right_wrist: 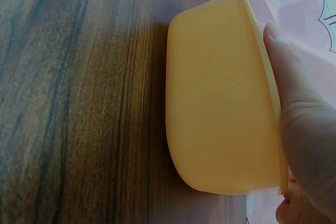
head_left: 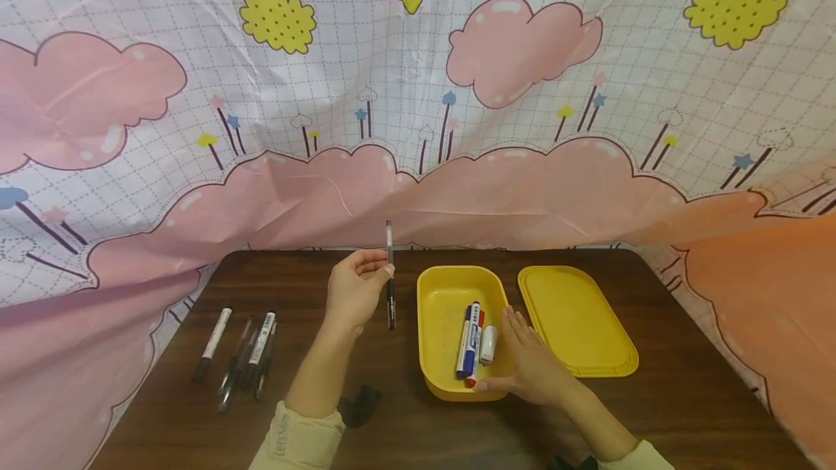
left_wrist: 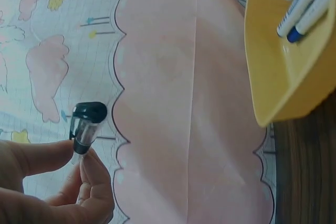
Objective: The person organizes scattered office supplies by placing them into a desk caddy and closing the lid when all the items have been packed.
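Observation:
My left hand point(head_left: 355, 289) pinches a slim black pen point(head_left: 391, 303) between thumb and fingers, holding it upright left of a yellow box point(head_left: 427, 376). In the left wrist view, the pen's black clip end point(left_wrist: 90, 112) points at the camera. My right hand point(head_left: 538, 368) rests on the box's near right corner, fingers fairly straight along the right rim. Its thumb point(right_wrist: 291, 72) lies over the near rim. Inside the box are blue markers point(head_left: 464, 343), a red marker point(head_left: 481, 319) partly hidden by one of them, and a short white piece point(head_left: 488, 345).
At the left of the dark wooden table point(head_left: 176, 412) lie a white marker with a black cap point(head_left: 214, 339), another white marker point(head_left: 262, 339) and several dark pens point(head_left: 236, 361). A yellow lid point(head_left: 581, 318) lies right of the box. A patterned cloth point(head_left: 418, 194) hangs behind.

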`<state>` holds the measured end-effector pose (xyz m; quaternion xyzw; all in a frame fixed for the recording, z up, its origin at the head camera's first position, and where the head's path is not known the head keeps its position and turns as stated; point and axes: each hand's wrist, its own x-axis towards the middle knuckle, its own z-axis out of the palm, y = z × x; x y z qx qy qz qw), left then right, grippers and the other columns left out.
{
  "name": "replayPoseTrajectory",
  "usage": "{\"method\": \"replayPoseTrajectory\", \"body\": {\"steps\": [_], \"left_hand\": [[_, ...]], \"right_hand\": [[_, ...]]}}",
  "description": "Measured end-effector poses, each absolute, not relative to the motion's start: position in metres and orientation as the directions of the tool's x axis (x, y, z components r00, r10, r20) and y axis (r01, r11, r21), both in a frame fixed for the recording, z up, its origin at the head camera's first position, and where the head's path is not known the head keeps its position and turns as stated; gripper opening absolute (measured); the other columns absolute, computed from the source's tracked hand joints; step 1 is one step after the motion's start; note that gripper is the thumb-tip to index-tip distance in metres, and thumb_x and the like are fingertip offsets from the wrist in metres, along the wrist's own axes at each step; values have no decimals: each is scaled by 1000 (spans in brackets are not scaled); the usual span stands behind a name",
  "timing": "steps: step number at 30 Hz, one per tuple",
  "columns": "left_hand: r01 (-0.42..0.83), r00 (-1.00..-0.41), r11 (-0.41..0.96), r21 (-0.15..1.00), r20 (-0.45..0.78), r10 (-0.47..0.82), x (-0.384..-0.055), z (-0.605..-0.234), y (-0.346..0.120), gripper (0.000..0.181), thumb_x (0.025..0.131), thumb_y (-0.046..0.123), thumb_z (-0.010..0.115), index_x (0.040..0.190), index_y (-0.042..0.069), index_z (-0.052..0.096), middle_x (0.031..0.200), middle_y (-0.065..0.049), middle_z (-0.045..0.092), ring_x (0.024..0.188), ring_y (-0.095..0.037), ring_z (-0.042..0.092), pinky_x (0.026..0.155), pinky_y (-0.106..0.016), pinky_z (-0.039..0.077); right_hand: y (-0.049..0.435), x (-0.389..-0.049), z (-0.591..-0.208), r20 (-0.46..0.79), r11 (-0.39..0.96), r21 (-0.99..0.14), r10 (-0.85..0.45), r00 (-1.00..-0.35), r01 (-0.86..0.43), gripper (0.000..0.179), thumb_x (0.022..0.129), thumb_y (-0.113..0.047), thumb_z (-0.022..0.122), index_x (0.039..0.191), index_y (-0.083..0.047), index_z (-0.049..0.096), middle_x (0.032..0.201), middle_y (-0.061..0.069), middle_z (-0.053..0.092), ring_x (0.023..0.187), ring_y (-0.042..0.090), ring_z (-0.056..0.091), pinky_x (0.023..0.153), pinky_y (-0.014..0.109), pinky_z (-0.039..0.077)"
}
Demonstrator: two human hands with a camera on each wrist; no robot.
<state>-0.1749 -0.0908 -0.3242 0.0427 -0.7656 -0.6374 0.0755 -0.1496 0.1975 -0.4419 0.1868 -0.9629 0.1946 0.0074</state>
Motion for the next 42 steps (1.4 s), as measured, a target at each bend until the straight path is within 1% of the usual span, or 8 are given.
{"method": "replayPoseTrajectory", "body": {"steps": [7, 11, 19, 26, 32, 37, 42], "left_hand": [[50, -988, 151, 987, 70, -135, -174, -322, -71, 20, 88, 9, 67, 108, 8, 68, 104, -8, 68, 96, -20, 65, 87, -32, 54], [53, -991, 139, 989, 70, -116, -176, -328, -59, 18, 88, 8, 68, 105, 8, 68, 102, -8, 68, 93, -19, 65, 85, -32, 55], [-9, -994, 178, 984, 11, -108, -187, -368, -38, 14, 87, 9, 69, 101, 6, 67, 97, -8, 68, 87, -17, 63, 75, -28, 54], [-47, -991, 238, 970, -16, -133, -195, -401, -25, 12, 83, 8, 70, 95, 8, 68, 89, -5, 69, 78, -15, 61, 65, -23, 48], [-72, -991, 249, 966, -42, -125, -193, -416, -10, 12, 81, 7, 70, 93, 8, 67, 84, -3, 67, 72, -12, 59, 62, -23, 45], [-86, -991, 270, 959, -55, -121, -190, -425, 6, 10, 82, 7, 70, 91, 9, 66, 82, -1, 66, 71, -11, 57, 61, -22, 44], [-102, -989, 265, 959, -70, -129, -187, -434, 16, 13, 81, 3, 69, 93, 6, 67, 80, -1, 65, 70, -10, 57, 61, -21, 45]], "right_hand": [[197, -149, -443, 84, 857, -365, -358, -930, -363, 129, 67, -75, 67, 149, 11, 18, 157, 31, 13, 145, 48, 16, 114, 61, 22], [197, -150, -445, 91, 858, -359, -359, -929, -367, 129, 67, -75, 68, 149, 11, 18, 157, 31, 13, 145, 48, 16, 115, 61, 22], [197, -150, -442, 97, 853, -370, -358, -929, -368, 128, 66, -73, 70, 148, 11, 20, 156, 32, 18, 145, 47, 16, 115, 60, 21], [197, -149, -442, 85, 853, -380, -351, -932, -356, 128, 67, -72, 70, 149, 10, 18, 157, 30, 15, 146, 46, 15, 116, 60, 20], [197, -148, -442, 79, 860, -373, -345, -935, -348, 129, 67, -74, 69, 150, 9, 15, 157, 30, 12, 145, 48, 15, 114, 62, 22], [197, -147, -441, 80, 858, -380, -342, -936, -346, 128, 67, -72, 70, 150, 8, 15, 158, 29, 12, 145, 47, 15, 114, 62, 22], [196, -147, -442, 85, 850, -387, -354, -931, -358, 128, 68, -71, 70, 150, 9, 14, 158, 29, 11, 145, 48, 15, 114, 63, 22]]}}
